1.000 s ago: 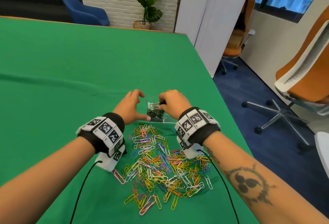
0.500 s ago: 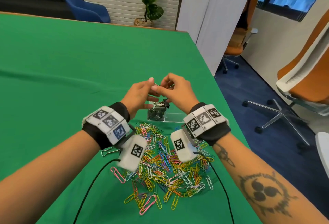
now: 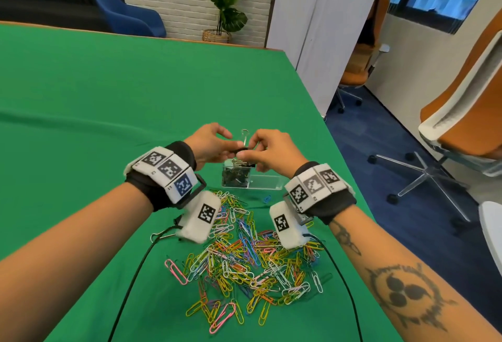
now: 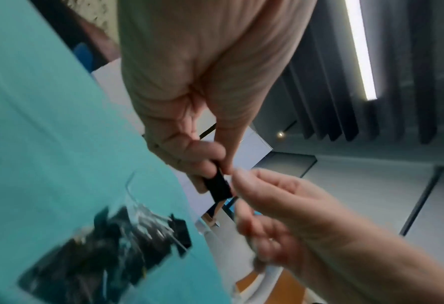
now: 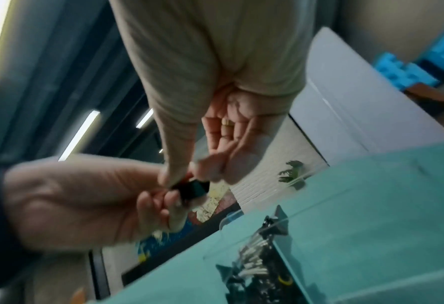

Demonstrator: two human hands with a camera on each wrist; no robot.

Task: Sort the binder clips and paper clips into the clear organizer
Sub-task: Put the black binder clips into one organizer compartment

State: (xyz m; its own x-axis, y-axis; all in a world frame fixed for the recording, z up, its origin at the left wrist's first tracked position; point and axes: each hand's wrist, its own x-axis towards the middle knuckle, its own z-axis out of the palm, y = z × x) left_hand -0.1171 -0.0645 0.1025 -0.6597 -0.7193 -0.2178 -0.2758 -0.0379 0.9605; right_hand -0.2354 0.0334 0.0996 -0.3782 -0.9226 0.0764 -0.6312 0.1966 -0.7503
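A black binder clip (image 3: 242,150) is held in the air just above the clear organizer (image 3: 267,180), its silver wire handle pointing up. My left hand (image 3: 227,149) pinches the clip from the left and my right hand (image 3: 251,150) pinches it from the right. The left wrist view shows the left hand (image 4: 216,164) with thumb and finger on the clip (image 4: 219,186). In the blurred right wrist view the right hand (image 5: 183,178) grips the clip (image 5: 191,190). Black binder clips (image 3: 235,175) fill the organizer's left compartment. Coloured paper clips (image 3: 244,257) lie heaped nearer me.
A loose silver wire handle (image 3: 160,235) lies on the green cloth (image 3: 108,113) left of the heap. One blue paper clip (image 3: 267,198) lies by the organizer. The table's right edge (image 3: 345,156) runs close to the organizer, with office chairs (image 3: 461,113) beyond.
Both hands have lifted from the organizer's rim and come together above it. They now pinch one binder clip between them, its handle turned upward.
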